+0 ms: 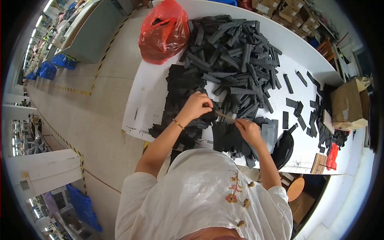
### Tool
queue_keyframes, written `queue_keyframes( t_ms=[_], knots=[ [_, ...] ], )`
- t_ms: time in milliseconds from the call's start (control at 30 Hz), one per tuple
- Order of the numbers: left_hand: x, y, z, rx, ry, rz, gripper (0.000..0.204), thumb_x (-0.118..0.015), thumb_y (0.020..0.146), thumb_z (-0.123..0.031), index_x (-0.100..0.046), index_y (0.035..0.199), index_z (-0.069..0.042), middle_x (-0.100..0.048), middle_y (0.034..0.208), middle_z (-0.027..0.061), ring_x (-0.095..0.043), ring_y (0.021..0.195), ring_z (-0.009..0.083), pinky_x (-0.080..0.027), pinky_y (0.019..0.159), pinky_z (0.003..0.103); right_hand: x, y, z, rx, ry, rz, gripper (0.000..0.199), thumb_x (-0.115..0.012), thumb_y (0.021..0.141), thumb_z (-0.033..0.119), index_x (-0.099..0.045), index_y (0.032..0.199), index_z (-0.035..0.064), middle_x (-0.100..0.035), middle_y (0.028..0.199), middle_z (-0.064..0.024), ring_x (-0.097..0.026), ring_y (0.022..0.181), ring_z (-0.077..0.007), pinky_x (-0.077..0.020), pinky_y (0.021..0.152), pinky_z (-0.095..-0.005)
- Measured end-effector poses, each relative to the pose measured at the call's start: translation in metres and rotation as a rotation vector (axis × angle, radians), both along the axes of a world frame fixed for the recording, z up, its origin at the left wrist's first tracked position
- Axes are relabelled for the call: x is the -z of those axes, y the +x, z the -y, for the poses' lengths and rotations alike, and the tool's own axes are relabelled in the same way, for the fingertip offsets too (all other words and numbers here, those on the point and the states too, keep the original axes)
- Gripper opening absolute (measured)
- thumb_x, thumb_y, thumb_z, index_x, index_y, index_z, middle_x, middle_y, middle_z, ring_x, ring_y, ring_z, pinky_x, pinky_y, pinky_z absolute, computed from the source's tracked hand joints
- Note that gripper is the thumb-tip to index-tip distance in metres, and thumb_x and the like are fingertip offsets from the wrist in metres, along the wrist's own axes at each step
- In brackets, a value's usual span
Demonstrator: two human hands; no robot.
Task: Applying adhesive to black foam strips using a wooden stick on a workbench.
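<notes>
A thin, straight, tan stick is held aslant above the near middle of the white table, its upper-left end close to the left fingertips and its lower-right end within the right hand. The stick is clamped between the thumb and curled fingers of the right hand, which is turned with its back upward and its fingertips toward the left. The right forearm is brought in from the lower right and angled up and to the left, the elbow bent.

The left hand is placed farther forward, its back facing up, its wrist slightly bent and its fingers curled down toward the thumb. Thumb and fingertips are drawn near one another beside dark material; whether anything is gripped between them cannot be told. The left forearm, circled at the wrist by a thin gold-coloured bracelet, is slanted up and to the right.

Beneath and beside the left hand, a layered pile of flat black pieces is spread. Beyond the hands, a large heap of dark grey, narrow folded strips is piled, with a translucent red plastic bag set at its left. To the right of the right hand, a glossy black oval object is seen, and farther right an open brown cardboard box. All are supported by the white table.
</notes>
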State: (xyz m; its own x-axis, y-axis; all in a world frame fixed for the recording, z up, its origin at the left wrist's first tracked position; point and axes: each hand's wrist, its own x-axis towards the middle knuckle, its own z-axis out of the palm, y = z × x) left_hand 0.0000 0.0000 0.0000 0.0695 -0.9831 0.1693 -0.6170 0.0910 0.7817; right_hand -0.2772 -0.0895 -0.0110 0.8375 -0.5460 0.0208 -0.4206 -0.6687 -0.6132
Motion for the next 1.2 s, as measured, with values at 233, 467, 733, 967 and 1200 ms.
queue_keyframes(
  t_ms=[233, 467, 733, 967, 1200],
  knots=[
    [-0.032, -0.047, -0.041, -0.673, -0.666, -0.251, 0.064, -0.076, 0.075, -0.012, -0.045, 0.131, -0.010, -0.039, 0.132, 0.0128, -0.042, 0.124, 0.0252, -0.038, 0.100, 0.042, -0.002, 0.062, -0.039, 0.154, 0.561, 0.289, 0.026, -0.055, 0.094, 0.009, -0.058, 0.116, -0.0031, -0.058, 0.068, -0.0052, -0.054, 0.064, -0.0099, -0.0450, 0.060, -0.0252],
    [0.015, -0.063, -0.036, -0.655, -0.142, -1.824, 0.026, -0.063, 0.092, -0.028, -0.063, 0.100, -0.003, -0.064, 0.078, 0.0084, -0.065, 0.082, 0.0259, -0.052, 0.085, 0.038, 0.012, 0.102, -0.086, 0.216, 0.241, 0.356, 0.022, -0.053, 0.091, 0.002, -0.055, 0.112, -0.0016, -0.065, 0.090, -0.0262, -0.065, 0.079, -0.0420, -0.0514, 0.065, -0.0436],
    [0.000, -0.059, -0.034, -0.773, -0.203, -1.862, 0.031, -0.068, 0.088, -0.029, -0.063, 0.101, -0.001, -0.065, 0.081, 0.0097, -0.066, 0.077, 0.0234, -0.054, 0.073, 0.034, 0.023, 0.091, -0.104, 0.244, 0.241, 0.262, 0.022, -0.053, 0.093, 0.005, -0.048, 0.114, -0.0009, -0.063, 0.090, -0.0283, -0.063, 0.076, -0.0446, -0.0509, 0.060, -0.0461],
    [0.001, -0.030, -0.031, -0.889, -0.168, -1.649, 0.029, -0.071, 0.087, -0.030, -0.066, 0.096, -0.003, -0.065, 0.072, 0.0070, -0.051, 0.045, 0.0114, -0.042, 0.046, 0.025, 0.033, 0.054, -0.112, 0.117, 0.342, 0.197, 0.008, -0.054, 0.094, 0.008, -0.054, 0.096, 0.0000, -0.057, 0.068, -0.0174, -0.057, 0.060, -0.0301, -0.0446, 0.050, -0.0374],
    [-0.004, 0.025, -0.046, -0.866, -0.318, -1.672, 0.025, -0.068, 0.088, -0.033, -0.062, 0.089, -0.009, -0.045, 0.051, -0.0033, -0.029, 0.036, 0.0051, -0.023, 0.037, 0.020, -0.021, -0.044, -0.074, 0.010, 1.395, -0.172, 0.020, -0.056, 0.096, 0.021, -0.060, 0.088, 0.0034, -0.056, 0.068, 0.0022, -0.047, 0.057, -0.0038, -0.0372, 0.051, -0.0213]
  ],
)
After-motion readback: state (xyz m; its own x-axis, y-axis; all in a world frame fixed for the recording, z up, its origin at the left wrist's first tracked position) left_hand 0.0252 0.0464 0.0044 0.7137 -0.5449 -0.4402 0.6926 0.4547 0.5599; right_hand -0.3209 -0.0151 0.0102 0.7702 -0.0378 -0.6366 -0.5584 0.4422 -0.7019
